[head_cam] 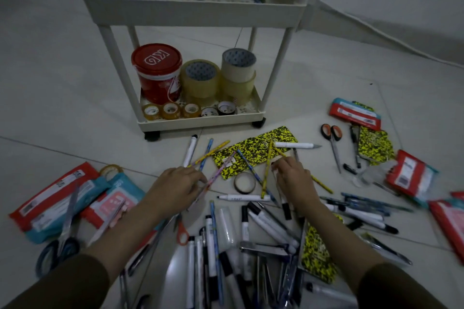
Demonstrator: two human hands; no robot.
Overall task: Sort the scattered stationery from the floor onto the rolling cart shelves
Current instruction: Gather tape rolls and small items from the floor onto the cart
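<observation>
- Both hands are out low over the floor (62,88), right in the thick of the scattered stationery.
- The left hand (175,185) has its fingers curled round a pink patterned pencil (216,175), which angles up toward the yellow-and-black notebook (253,150).
- The right hand (292,178) is curled over the notebook's near edge, fingertips pinching a yellow pencil (266,170); the blur makes it hard to say whether anything else is in that grip.
- A small tape ring (244,182) lies on the floor between the two hands.
- Just in front of the person sits a dense heap of markers (244,231) and pens, with orange-handled scissors (332,143) off to the right and red packets (52,198) on the left.
- The rolling cart (195,7) stands beyond: its bottom shelf carries a red tub (157,73), big tape rolls (199,80) and a front row of small ones, while the shelf above holds a few pens and markers.
</observation>
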